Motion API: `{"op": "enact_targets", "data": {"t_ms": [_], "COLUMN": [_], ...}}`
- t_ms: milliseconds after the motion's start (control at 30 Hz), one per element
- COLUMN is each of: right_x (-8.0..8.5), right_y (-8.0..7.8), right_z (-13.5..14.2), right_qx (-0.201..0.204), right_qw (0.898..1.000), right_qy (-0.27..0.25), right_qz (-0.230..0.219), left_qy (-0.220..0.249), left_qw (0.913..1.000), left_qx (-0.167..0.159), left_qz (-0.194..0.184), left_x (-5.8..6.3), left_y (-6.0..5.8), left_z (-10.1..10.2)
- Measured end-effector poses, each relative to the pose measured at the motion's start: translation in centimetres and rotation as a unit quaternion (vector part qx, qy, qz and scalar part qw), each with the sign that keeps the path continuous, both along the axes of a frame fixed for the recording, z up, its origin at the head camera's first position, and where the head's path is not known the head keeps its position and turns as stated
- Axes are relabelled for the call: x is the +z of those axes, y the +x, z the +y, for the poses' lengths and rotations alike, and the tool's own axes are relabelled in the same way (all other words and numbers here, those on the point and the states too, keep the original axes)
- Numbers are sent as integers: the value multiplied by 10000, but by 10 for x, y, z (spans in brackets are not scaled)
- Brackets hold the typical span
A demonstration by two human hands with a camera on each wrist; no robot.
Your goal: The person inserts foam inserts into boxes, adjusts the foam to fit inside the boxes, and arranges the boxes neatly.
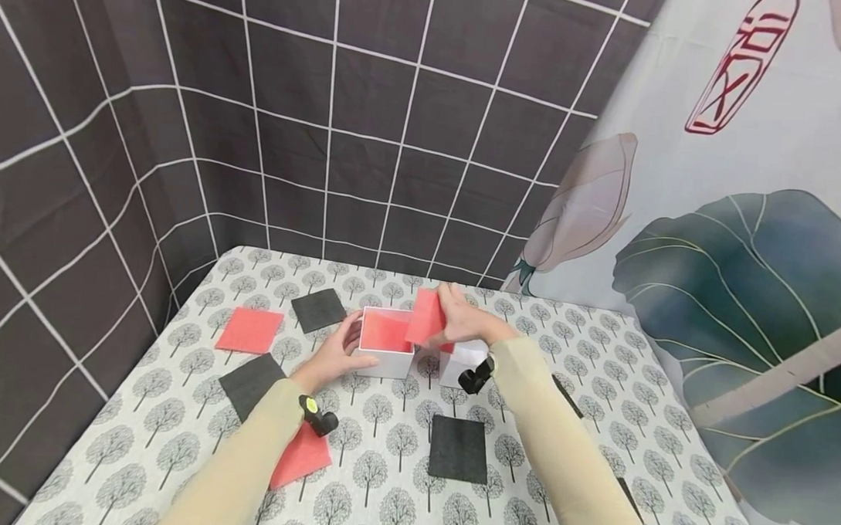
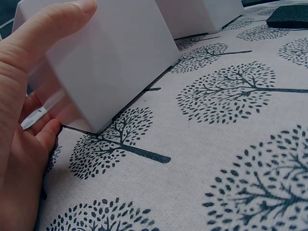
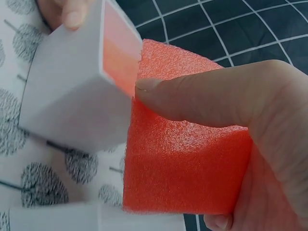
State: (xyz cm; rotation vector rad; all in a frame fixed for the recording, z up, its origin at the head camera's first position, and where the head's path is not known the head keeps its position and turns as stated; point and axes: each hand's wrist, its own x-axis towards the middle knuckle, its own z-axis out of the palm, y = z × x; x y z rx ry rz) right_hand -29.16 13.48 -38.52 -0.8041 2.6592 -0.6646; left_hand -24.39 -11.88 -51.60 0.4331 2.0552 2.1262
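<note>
Toward the far middle of the counter [image 1: 355, 438], spread with pale cloth in a dark tree print: an open white rectangular box with a red interior [image 1: 384, 364], upright, in the grip of the left hand [image 1: 332, 354]. Thumb against near face, other fingers round the left side; clamped on the box. Just to its right, a second open white box [image 1: 451, 370], partly hidden by the right sleeve [image 1: 550, 421]; strip of bare cloth between the two. Above that gap, lifted clear of the cloth: a square red foam-like sheet [image 1: 424, 317], pinched by the right hand [image 1: 463, 318], thumb on one face, fingers clamped on it. Sheet tilted, left edge overlapping the first box's right rim in the head view; cannot tell if touching. Left of both boxes, loose and flat: two red squares [image 1: 250, 330], nearer one partly behind the left sleeve [image 1: 236, 457], and two black squares [image 1: 319, 311]. In front of the second box, another black square [image 1: 458, 449]. Beyond the right sleeve, two narrow dark pieces [image 1: 568, 396], partly hidden. Behind, dark white-gridded cloth [image 1: 371, 91].
</note>
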Motion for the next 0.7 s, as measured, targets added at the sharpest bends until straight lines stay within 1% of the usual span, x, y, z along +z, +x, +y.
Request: {"op": "enact_targets", "data": {"t_ms": [67,200,300,500,633,700], "right_x": [2,6,7,5,1,-1], "right_y": [-2,-4,-4,-3,-2,-2], "right_z": [-7,-21,-30,-48,-59,-64], "right_qx": [15,4,28,172,250,324], "right_qw": [10000,10000,9999,9996,9993,9987], "right_qy": [-13,41,133,241,294,393], "right_qz": [46,20,-39,-15,-8,64], "left_qy": [34,55,-16,-87,-47,-12], "left_qw": [10000,9999,9999,9998,9999,9999], "left_qx": [-35,-131,-166,-154,-134,-120], "left_qz": [-18,-4,-9,-29,-20,-26], "left_x": [1,14,23,24,24,24], "left_y": [1,6,10,10,10,11], "left_z": [0,0,0,1,0,0]}}
